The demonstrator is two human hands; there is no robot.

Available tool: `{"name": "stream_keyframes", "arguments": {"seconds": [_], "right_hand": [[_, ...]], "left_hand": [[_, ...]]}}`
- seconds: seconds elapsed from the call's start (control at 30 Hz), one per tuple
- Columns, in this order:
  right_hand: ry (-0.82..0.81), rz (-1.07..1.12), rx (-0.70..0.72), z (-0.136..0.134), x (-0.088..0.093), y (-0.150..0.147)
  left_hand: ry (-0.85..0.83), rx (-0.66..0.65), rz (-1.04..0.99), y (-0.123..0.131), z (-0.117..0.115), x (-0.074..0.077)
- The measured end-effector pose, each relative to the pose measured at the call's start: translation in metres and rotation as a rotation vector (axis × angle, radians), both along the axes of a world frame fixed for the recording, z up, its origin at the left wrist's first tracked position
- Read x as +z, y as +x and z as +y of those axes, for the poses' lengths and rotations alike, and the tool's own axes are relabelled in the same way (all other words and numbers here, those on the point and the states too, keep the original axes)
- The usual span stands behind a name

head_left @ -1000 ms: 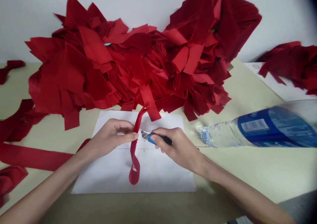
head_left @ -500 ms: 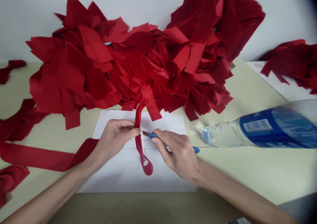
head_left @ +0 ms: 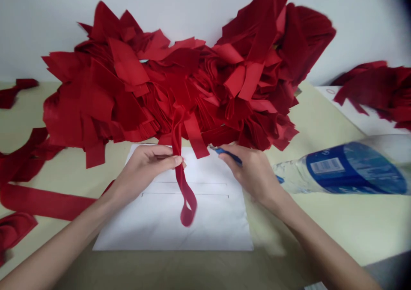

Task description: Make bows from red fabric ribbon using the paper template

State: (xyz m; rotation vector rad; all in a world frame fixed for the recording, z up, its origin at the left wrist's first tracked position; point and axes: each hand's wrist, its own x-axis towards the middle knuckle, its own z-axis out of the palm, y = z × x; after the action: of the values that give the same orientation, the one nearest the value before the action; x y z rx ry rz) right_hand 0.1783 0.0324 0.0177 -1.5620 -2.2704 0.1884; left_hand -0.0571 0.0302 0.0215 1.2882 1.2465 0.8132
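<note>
My left hand pinches a narrow red ribbon between thumb and fingers. Below the pinch the ribbon hangs down and ends in a loop over a white paper sheet with ruled black lines. Its upper end runs up to a large heap of red fabric strips. To the right, my right hand is closed around a blue-handled utility knife. The knife's tip points left, apart from the ribbon and close to the front of the heap.
A clear plastic bottle with a blue label lies on its side at the right. More red fabric rests on paper at the back right. A wide red band and loose red pieces are on the table at the left.
My right hand has moved the knife away from the ribbon, to the right and up toward the heap. My left hand still pinches the ribbon, slightly higher; its loop has swung a little.
</note>
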Motion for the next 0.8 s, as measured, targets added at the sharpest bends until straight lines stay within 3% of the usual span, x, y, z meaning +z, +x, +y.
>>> {"name": "stream_keyframes", "arguments": {"seconds": [0.1,0.17,0.27,0.43,0.57,0.8], "right_hand": [[-0.074,-0.055,0.055,0.011,-0.019,0.005],[-0.044,-0.02,0.077,0.009,-0.021,0.004],[-0.002,0.152,0.095,-0.001,-0.007,-0.005],[-0.148,0.489,0.266,-0.018,0.019,-0.029],[-0.113,0.541,0.28,-0.02,0.021,-0.036],[-0.386,0.723,0.215,-0.018,0.02,-0.031]], "left_hand": [[-0.102,-0.165,-0.184,0.001,-0.002,0.004],[-0.146,-0.211,-0.245,0.002,-0.004,0.002],[-0.166,-0.213,-0.263,0.004,-0.008,-0.002],[-0.183,-0.213,-0.247,0.008,-0.013,-0.004],[-0.191,-0.244,-0.257,0.009,-0.014,-0.004],[-0.198,-0.305,-0.374,0.009,-0.015,-0.006]]}}
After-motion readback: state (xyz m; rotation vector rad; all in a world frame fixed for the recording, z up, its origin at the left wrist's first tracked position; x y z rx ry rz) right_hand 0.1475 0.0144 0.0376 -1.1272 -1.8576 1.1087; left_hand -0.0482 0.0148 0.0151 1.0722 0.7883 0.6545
